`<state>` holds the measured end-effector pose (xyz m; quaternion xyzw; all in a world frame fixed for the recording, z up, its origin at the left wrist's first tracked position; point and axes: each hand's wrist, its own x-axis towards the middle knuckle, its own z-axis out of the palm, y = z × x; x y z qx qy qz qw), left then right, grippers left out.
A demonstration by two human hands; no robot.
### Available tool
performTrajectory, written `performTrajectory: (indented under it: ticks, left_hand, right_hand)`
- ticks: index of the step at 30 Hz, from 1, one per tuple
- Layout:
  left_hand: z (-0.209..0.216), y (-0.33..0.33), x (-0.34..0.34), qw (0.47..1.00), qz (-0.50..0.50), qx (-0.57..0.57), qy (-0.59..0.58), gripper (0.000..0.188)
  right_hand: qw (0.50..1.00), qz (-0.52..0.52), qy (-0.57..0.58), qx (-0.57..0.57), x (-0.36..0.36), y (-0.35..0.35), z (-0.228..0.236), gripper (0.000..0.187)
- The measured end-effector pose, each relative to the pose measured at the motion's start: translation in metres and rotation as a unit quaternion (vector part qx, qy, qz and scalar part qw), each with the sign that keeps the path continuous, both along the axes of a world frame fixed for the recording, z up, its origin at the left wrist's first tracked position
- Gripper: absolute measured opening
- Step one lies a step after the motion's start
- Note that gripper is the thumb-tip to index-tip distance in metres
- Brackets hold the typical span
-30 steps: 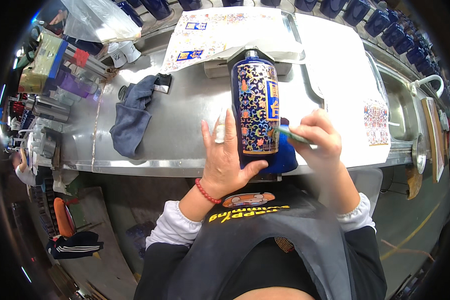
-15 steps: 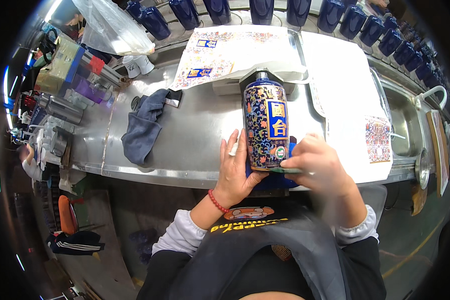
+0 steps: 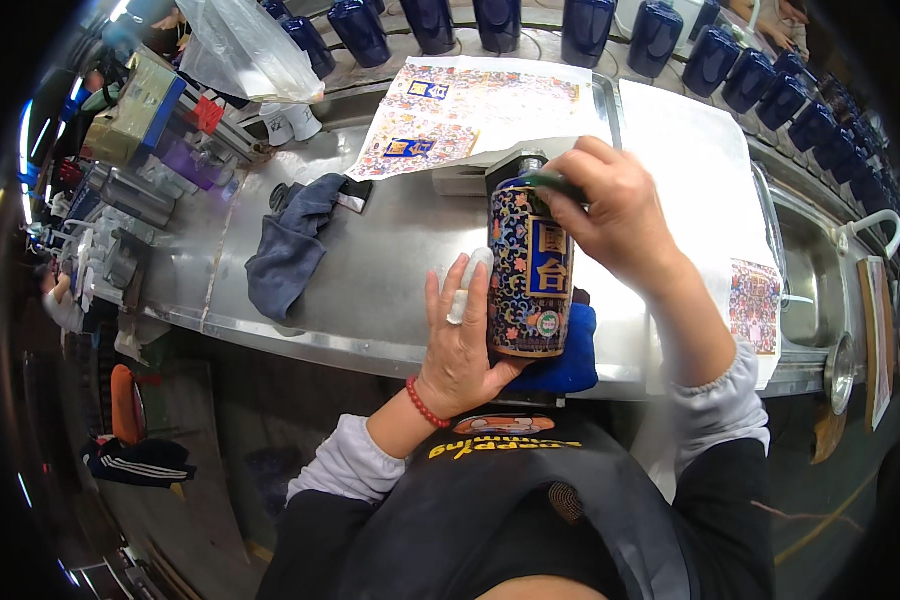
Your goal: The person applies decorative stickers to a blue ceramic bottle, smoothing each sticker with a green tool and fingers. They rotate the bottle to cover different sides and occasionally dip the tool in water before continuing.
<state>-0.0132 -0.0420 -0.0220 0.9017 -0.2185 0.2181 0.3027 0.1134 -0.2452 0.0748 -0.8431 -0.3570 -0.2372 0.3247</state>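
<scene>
A dark blue bottle [image 3: 511,270] with a colourful floral wrap and a blue-and-gold label lies with its neck away from me. Its base end is over a folded blue cloth [image 3: 573,350], and its neck rests by a dark angular support. My left hand [image 3: 457,345] lies along the bottle's left side, fingers stretched out and thumb by the base; white wraps cover parts of two fingers. Closed near the bottle's shoulder, my right hand [image 3: 610,205] pinches a thin dark green flat tool [image 3: 558,186] against or just above the wrap.
Printed label sheets [image 3: 450,105] lie beyond the bottle, more [image 3: 755,290] at right. A grey-blue rag [image 3: 295,250] sits left on the metal counter [image 3: 390,260]. Several blue bottles [image 3: 585,30] line the conveyor behind. A sink [image 3: 805,250] is at right.
My right hand has moved away from me, from the bottle's base up to its shoulder, with the green tool. My left hand stays beside the bottle. More of the blue cloth shows.
</scene>
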Motion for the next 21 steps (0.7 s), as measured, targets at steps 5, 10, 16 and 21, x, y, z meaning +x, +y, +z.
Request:
performTrajectory:
  ticks: [5, 10, 16, 21]
  left_hand:
    - [-0.002, 0.001, 0.000, 0.999, 0.025, 0.035, 0.028, 0.106]
    - [-0.011, 0.006, 0.000, 0.999, 0.007, 0.014, 0.043, 0.108]
    - [-0.016, 0.007, 0.002, 0.996, -0.021, -0.020, 0.082, 0.112]
    - [-0.017, 0.007, 0.001, 0.995, -0.020, -0.034, 0.091, 0.112]
  right_hand:
    - [0.969, 0.185, 0.164, -0.004, 0.012, 0.006, -0.007, 0.017]
    - [0.985, 0.157, -0.067, -0.002, -0.029, -0.013, -0.012, 0.018]
    - [0.960, 0.047, 0.202, 0.190, -0.069, -0.044, -0.056, 0.025]
    - [0.932, 0.337, 0.130, 0.025, -0.091, -0.047, -0.064, 0.031]
